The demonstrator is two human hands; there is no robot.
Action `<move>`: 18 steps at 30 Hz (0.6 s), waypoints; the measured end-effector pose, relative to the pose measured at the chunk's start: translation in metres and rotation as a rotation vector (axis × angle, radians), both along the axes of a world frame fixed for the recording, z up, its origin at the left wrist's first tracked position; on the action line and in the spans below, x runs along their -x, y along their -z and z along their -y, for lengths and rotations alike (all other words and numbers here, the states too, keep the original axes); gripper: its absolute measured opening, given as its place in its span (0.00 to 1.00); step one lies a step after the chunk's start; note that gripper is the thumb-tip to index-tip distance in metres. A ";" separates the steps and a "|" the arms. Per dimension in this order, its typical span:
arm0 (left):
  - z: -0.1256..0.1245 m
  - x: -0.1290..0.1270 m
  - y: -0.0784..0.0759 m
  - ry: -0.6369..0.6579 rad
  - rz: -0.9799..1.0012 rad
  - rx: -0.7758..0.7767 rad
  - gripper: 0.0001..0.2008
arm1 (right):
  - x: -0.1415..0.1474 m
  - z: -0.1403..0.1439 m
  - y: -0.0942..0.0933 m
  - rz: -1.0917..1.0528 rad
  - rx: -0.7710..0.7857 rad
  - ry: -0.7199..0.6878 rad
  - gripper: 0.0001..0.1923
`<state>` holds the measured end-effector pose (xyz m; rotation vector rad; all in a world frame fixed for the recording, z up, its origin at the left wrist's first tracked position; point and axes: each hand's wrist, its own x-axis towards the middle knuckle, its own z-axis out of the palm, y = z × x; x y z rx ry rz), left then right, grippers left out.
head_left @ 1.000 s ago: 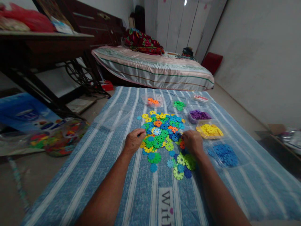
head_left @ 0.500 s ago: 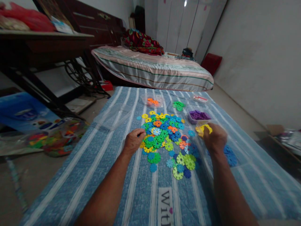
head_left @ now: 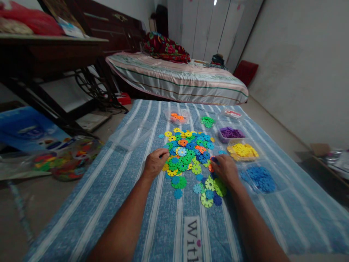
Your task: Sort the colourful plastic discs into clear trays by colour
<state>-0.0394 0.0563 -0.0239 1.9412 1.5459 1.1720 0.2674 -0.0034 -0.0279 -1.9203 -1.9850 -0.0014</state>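
Note:
A heap of flat, colourful gear-shaped plastic discs (head_left: 188,153) lies on a blue striped cloth (head_left: 152,222). My left hand (head_left: 155,163) rests curled on the heap's left edge, fingertips touching the discs. My right hand (head_left: 225,169) lies on the heap's right side, fingers down over a blue and an orange disc; whether it grips one I cannot tell. Sorted piles sit to the right: yellow discs (head_left: 242,151), blue discs (head_left: 259,178), purple discs (head_left: 231,133).
Further back lie green discs (head_left: 207,121), an orange pile in a clear bag (head_left: 177,117) and an empty clear bag (head_left: 131,135). A bed (head_left: 180,80) stands beyond the cloth, a dark table (head_left: 49,47) at the left, toy packaging (head_left: 65,160) on the floor.
My right hand went out to the yellow pile half a second ago and has come back to the right side of the mixed heap. My left hand has stayed put.

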 end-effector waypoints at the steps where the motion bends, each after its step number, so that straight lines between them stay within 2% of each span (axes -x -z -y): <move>1: 0.000 0.000 0.000 -0.001 0.001 -0.001 0.11 | 0.000 -0.001 0.001 0.001 0.004 0.010 0.14; 8: 0.000 0.000 0.001 -0.002 0.013 0.002 0.11 | -0.002 -0.004 0.005 0.012 -0.022 0.043 0.14; 18: 0.001 -0.001 -0.002 -0.004 0.021 0.024 0.11 | -0.007 0.000 0.001 0.013 -0.140 0.132 0.16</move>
